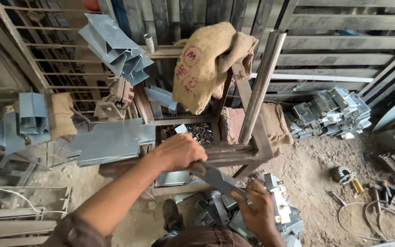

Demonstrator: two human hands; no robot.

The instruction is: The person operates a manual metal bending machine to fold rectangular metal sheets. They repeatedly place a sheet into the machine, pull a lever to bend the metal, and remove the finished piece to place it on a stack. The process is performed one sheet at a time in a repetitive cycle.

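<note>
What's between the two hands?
Head view: a flat grey metal strip spans from the left hand to the right hand; both grip it.

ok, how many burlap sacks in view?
3. One big sack draped over the frame top, one at left beside the folded sheets, one behind the steel pipe. More may be hidden.
</note>
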